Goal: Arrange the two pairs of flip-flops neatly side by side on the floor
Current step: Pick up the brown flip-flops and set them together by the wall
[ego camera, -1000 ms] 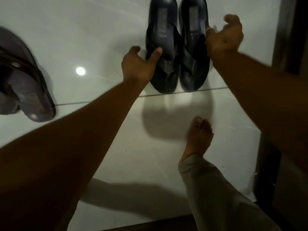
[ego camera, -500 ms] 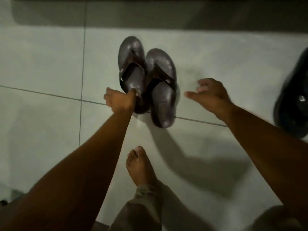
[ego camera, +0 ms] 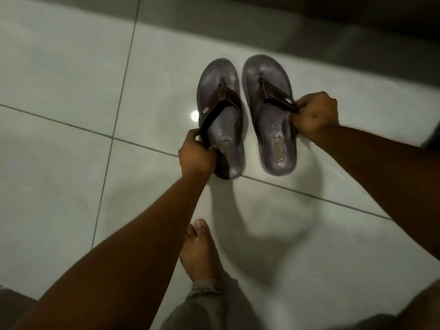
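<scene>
Two brown flip-flops lie on the pale tiled floor, toes pointing away from me, a small gap between them. My left hand (ego camera: 195, 151) grips the outer strap of the left flip-flop (ego camera: 223, 120) near its heel. My right hand (ego camera: 314, 115) pinches the outer strap of the right flip-flop (ego camera: 271, 115). The left one sits slightly nearer to me than the right one. The dark pair is out of view.
My bare foot (ego camera: 198, 251) and grey trouser leg (ego camera: 204, 306) stand on the tile just behind the flip-flops. A dark wall base (ego camera: 309, 17) runs along the far edge. A ceiling light reflects on the floor (ego camera: 194, 114) beside the left flip-flop.
My hands left the dark pair and went to the brown pair. The brown flip-flops, overlapping half a second ago, now lie apart, and each hand holds a strap.
</scene>
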